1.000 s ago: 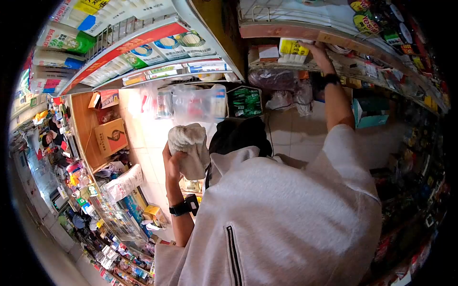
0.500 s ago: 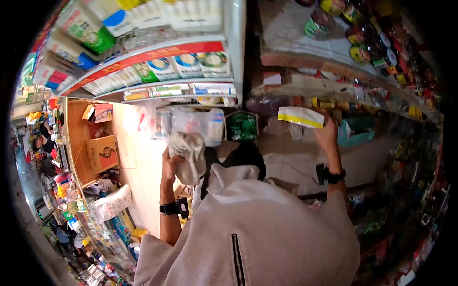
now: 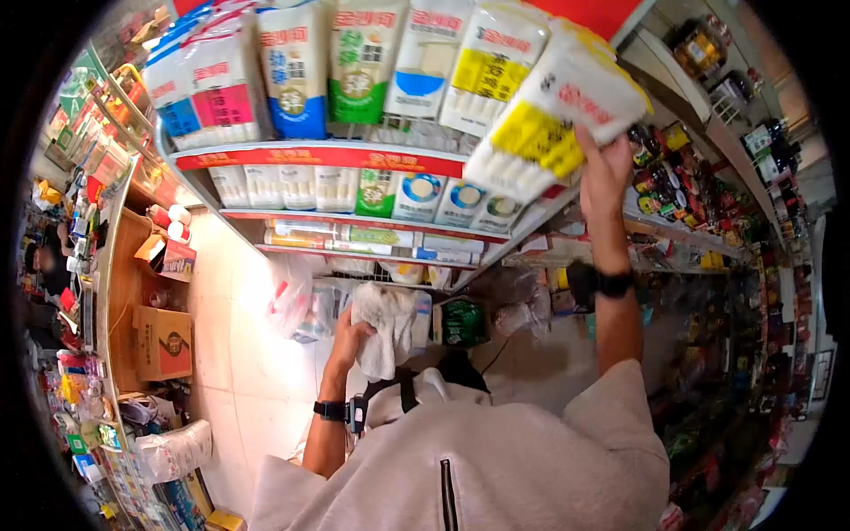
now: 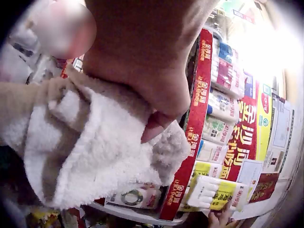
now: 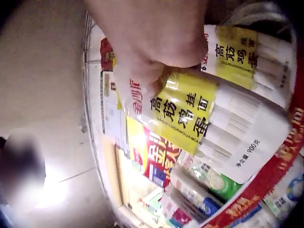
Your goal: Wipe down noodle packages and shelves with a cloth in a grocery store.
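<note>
My right hand (image 3: 606, 173) grips a pack of dried noodles (image 3: 556, 119) with a yellow band, by its side edge. The pack tilts at the right end of the top shelf row, overlapping a like yellow noodle pack (image 3: 490, 71) beside it. In the right wrist view, thumb and fingers of the hand (image 5: 156, 47) pinch the held pack (image 5: 228, 128) near its top. Low in front of my body, my left hand (image 3: 348, 341) holds a crumpled whitish cloth (image 3: 381, 323). In the left wrist view that cloth (image 4: 104, 147) hangs in folds from the fingers.
Noodle packs in several colours (image 3: 363, 62) stand along the top shelf behind a red strip (image 3: 319, 157). More packs (image 3: 421, 196) fill the tier below. At the right, shelves (image 3: 677, 186) carry jars and packets. A cardboard box (image 3: 165, 343) stands left, and plastic bags (image 3: 292, 292) lie below the rack.
My right hand has carried the yellow noodle pack from the low shelf on the right up to the top shelf row. The left hand keeps the cloth, and the head view has turned towards the rack.
</note>
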